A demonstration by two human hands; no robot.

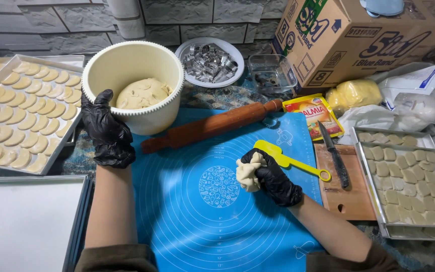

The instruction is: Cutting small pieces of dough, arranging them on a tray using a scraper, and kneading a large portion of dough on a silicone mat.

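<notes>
Blue mat; right fingers tight around dough lump.

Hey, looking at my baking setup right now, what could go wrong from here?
1. The knife lies bare on the wooden board close to your right hand, which grips a dough lump; a careless reach might meet the blade.
2. The rolling pin rests slanted beside the bowl your left hand touches; a nudge may set it rolling.
</notes>
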